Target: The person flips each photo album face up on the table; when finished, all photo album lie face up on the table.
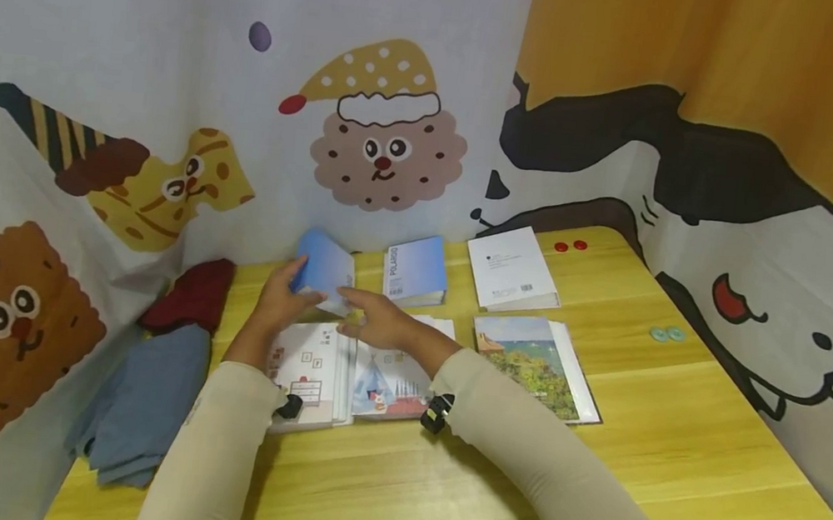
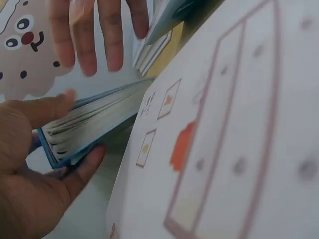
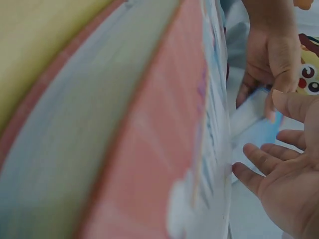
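Pinching the blue bk [image 1: 327, 264] by its L side, your L hand [image 1: 278, 304] has thumb and fingers clamped either side of it; your R hand [image 1: 384, 322], fingers spread, is by its R side, contact unclear, so L's nearer. Bk's at the back L of the table [image 1: 669, 452], tilted, long axis unclear. Count: six bks incl. that one, three per row; two red discs [image 1: 561, 247], two green discs [image 1: 659, 334], two cloths [image 1: 147, 401] far L.
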The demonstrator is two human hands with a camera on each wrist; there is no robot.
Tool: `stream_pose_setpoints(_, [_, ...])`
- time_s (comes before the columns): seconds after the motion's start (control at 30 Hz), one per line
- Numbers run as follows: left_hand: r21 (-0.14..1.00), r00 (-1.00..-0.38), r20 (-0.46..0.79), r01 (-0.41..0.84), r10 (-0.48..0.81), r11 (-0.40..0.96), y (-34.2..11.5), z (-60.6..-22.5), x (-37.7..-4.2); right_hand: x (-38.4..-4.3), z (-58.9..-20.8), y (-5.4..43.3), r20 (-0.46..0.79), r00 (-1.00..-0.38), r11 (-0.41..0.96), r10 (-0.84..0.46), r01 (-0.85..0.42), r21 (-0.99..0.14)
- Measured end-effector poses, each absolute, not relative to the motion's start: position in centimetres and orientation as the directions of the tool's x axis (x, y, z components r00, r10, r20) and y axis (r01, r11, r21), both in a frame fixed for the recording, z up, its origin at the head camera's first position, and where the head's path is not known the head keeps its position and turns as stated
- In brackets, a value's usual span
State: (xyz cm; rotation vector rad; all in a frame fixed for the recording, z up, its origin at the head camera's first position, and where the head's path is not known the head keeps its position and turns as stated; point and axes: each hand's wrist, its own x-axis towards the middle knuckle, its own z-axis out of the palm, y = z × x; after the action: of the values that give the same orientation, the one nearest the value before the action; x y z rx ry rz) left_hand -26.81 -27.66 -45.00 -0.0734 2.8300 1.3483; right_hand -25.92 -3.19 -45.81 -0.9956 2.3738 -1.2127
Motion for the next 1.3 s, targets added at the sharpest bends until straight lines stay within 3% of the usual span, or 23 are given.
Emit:
stream_pose_setpoints(0.33, [0.743,-0.986,-0.139,-0.162,-0.088,0.65,-28.7,-44.8,-26.7,-26.8,-45.4,-1.7,0.08,-0.748,0.428,-0.659,-0.46,-0.778])
stream_pose_setpoints(0.57, [0.674,-0.985,-0.168,-0.15,-0.048,0.724,-28.6,-44.8,-26.7,-28.0,-44.7,0.0,0.086,-0.784,0.47,-0.615,-0.451,-0.759])
stream_pose_setpoints(0.9, [0.518,-0.998,-0.055,-0.022,0.007,0.855,-24.9,-44.0,-26.8,-29.6,-44.5,3.0,0.041,-0.842,0.477,-0.538,-0.344,-0.809])
stream_pose_setpoints(1.1, [0.567,-0.994,-0.018,0.078,0.106,0.82,-21.3,-43.1,-27.1,-30.4,-44.1,4.6,0.026,-0.891,0.566,-0.453,-0.311,-0.764])
stream_pose_setpoints(1.3, [0.596,-0.978,-0.091,0.096,0.185,0.798,-17.7,-42.9,-27.9,-31.3,-44.1,6.3,-0.001,-0.923,0.632,-0.384,-0.262,-0.729])
